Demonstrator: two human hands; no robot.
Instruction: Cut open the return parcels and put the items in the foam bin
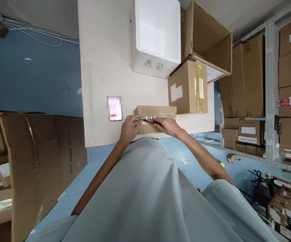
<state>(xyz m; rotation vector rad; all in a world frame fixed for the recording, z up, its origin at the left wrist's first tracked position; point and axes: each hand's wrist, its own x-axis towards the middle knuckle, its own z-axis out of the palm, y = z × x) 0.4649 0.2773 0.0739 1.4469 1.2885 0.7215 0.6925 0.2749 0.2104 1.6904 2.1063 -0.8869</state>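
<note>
A small cardboard box [158,110] lies at the front edge of the white table, with shiny clear tape along the side towards me. My left hand [130,129] grips the left end of this box, its fingertips by the tape. In my right hand [169,126] is a slim black-and-red box cutter [152,122]. Its dark front end points left and rests at the tape seam, close to my left fingers. My right fingers are closed around its handle and lie over the right part of the box.
Left of the box lies a phone [115,109] with a lit, blurred screen. Behind stand a taped carton [182,87], a white foam box [149,64] and an open carton [211,30]. A large open carton [49,158] stands on the floor at left; shelves [270,94] line the right.
</note>
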